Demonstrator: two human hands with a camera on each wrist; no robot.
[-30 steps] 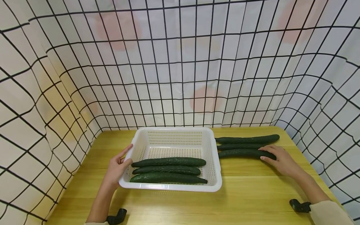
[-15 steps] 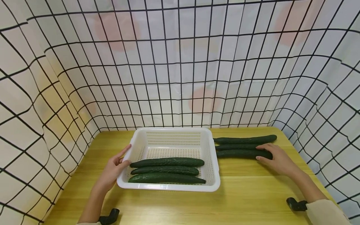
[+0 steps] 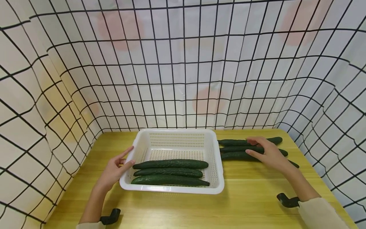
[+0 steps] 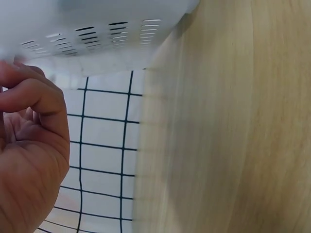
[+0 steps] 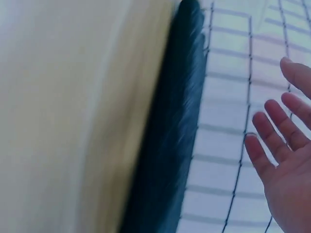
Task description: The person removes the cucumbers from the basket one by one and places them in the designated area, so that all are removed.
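Note:
A white plastic basket (image 3: 171, 189) stands on the table, with three dark green cucumbers (image 3: 168, 172) lying side by side in its front half. My left hand (image 3: 112, 170) grips the basket's left rim, thumb on top and fingers against the outer side; the left wrist view shows those fingers (image 4: 36, 94) bent at the rim. Right of the basket, three more cucumbers (image 3: 235, 156) lie in a row on the wood. Over them is my right hand (image 3: 267, 154), fingers spread apart and holding nothing. In the right wrist view its palm (image 5: 296, 189) faces a blurred cucumber (image 5: 170, 131).
The yellow wooden table (image 3: 177, 210) ends at a white cloth wall (image 3: 177, 79) with a black grid, which also runs along both sides. A black strap mount (image 3: 111, 217) sits on the left wrist, and another black mount (image 3: 287, 201) on the right wrist.
My right hand has left the front cucumber on the right and moved left and back, above the row. That cucumber's right end now shows. The left hand stays on the basket.

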